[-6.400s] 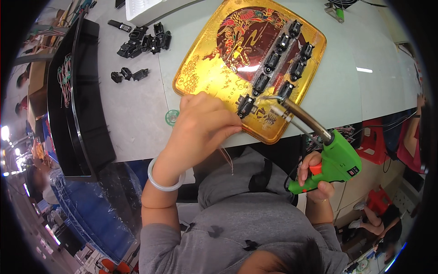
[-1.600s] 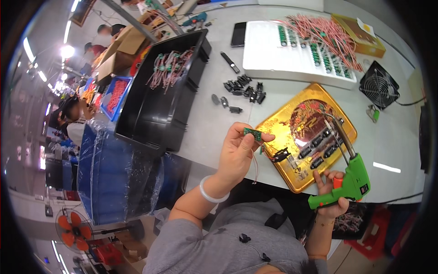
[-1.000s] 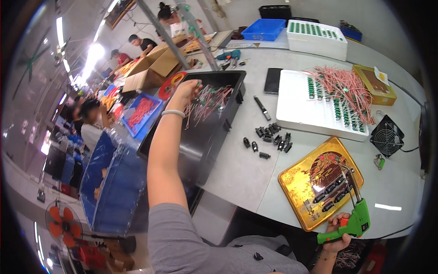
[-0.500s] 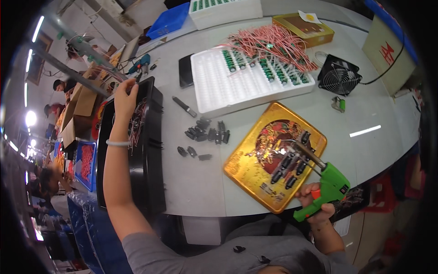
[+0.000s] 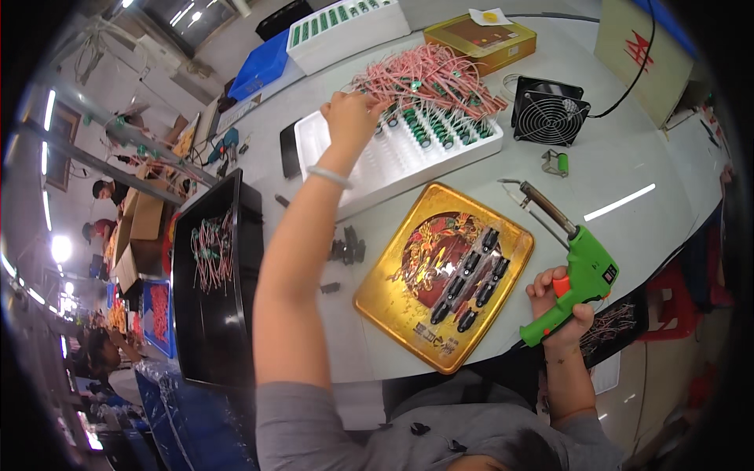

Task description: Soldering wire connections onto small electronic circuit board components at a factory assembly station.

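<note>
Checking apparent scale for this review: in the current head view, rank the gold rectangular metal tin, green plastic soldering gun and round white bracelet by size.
Largest to smallest, as they look:
Gold rectangular metal tin
Green plastic soldering gun
Round white bracelet

The grey table bears a gold tin, foam tray, fan and, apparently, a phone.

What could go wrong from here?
1. The left hand is at the edge of the tangled pink wires; pulling one might drag others along.
2. The right hand holds the soldering gun with its tip near the gold tray; if hot, a slip could scorch the black parts there.
</note>
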The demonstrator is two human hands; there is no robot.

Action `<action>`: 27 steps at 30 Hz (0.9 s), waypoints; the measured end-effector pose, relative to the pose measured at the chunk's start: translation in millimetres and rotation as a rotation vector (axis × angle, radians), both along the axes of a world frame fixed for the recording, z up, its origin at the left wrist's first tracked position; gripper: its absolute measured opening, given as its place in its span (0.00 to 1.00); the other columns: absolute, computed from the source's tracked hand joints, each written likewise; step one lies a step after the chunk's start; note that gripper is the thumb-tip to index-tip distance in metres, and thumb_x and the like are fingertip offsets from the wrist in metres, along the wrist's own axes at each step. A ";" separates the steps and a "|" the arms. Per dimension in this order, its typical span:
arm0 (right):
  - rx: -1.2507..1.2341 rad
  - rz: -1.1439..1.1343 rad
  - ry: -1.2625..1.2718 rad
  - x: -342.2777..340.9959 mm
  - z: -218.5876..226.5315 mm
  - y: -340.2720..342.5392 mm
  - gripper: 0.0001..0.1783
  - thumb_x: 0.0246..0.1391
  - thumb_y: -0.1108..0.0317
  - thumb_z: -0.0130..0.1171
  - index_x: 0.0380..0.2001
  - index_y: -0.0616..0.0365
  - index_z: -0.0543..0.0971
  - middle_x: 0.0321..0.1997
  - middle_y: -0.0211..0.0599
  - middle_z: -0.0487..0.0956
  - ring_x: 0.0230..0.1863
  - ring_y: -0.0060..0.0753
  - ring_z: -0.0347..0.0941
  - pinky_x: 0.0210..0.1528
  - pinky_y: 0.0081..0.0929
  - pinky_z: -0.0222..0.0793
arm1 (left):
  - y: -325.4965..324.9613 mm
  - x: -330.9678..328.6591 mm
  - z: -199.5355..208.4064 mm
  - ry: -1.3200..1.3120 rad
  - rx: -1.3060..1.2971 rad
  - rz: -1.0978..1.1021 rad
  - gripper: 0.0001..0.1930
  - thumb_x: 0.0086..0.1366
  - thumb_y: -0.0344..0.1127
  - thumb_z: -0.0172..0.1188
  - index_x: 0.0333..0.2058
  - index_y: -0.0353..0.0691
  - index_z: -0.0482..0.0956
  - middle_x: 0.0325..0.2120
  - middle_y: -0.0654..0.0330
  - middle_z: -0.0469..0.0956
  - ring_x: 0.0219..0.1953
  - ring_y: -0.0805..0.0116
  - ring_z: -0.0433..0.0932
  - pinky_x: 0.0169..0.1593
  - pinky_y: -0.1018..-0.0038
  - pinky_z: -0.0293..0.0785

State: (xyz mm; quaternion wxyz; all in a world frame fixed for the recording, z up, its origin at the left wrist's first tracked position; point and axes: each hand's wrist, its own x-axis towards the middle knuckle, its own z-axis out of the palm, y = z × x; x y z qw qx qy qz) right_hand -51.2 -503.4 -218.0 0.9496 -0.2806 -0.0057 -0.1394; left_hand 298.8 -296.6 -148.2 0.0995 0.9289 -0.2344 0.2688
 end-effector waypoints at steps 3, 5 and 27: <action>0.029 -0.015 -0.008 -3.5 -2.2 -1.1 0.28 0.29 0.56 0.54 0.37 0.61 0.69 0.35 0.42 0.70 0.33 0.32 0.62 0.39 0.29 0.56 | -27.2 10.9 -5.4 0.160 0.122 0.082 0.07 0.47 0.44 0.61 0.23 0.50 0.81 0.24 0.64 0.77 0.35 0.62 0.70 0.41 0.61 0.57; 0.048 -0.016 0.011 -7.0 -0.6 -2.1 0.29 0.29 0.56 0.54 0.37 0.61 0.69 0.35 0.42 0.70 0.33 0.32 0.62 0.39 0.29 0.56 | -26.9 17.6 0.5 0.265 0.028 0.075 0.07 0.48 0.43 0.61 0.24 0.48 0.81 0.24 0.64 0.77 0.33 0.64 0.71 0.41 0.64 0.59; 0.130 0.046 -0.045 -10.2 -5.7 -5.4 0.30 0.31 0.60 0.52 0.40 0.67 0.68 0.37 0.47 0.70 0.32 0.32 0.64 0.38 0.26 0.60 | 58.8 21.1 43.6 0.943 -1.275 -0.089 0.05 0.56 0.30 0.52 0.30 0.36 0.69 0.28 0.58 0.71 0.29 0.68 0.71 0.39 0.72 0.70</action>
